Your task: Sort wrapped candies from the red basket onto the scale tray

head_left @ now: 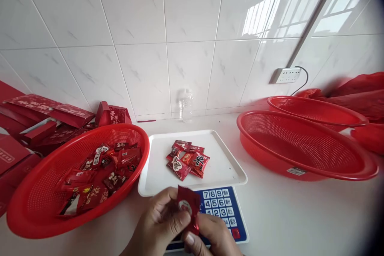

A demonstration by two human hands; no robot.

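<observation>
Both hands hold one small dark red candy packet (188, 202) with a pale round mark, in front of a digital scale. My left hand (163, 220) pinches its left side between thumb and fingers. At its lower right edge, my right hand (214, 234) grips it with thumb and fingers. Beneath and behind the hands lies the scale's blue keypad (222, 208), partly covered by them. Several red candy packets (189, 158) lie in a loose heap on the scale's white tray (228, 172).
To the left, a red plastic basket (30, 192) holds several mixed packets. Red boxes (45, 116) are piled behind it. Two more red baskets (300, 144) stand at the right, near red bags (357, 92). A clear plastic bottle (187, 106) stands against the tiled wall, below a power strip (287, 75).
</observation>
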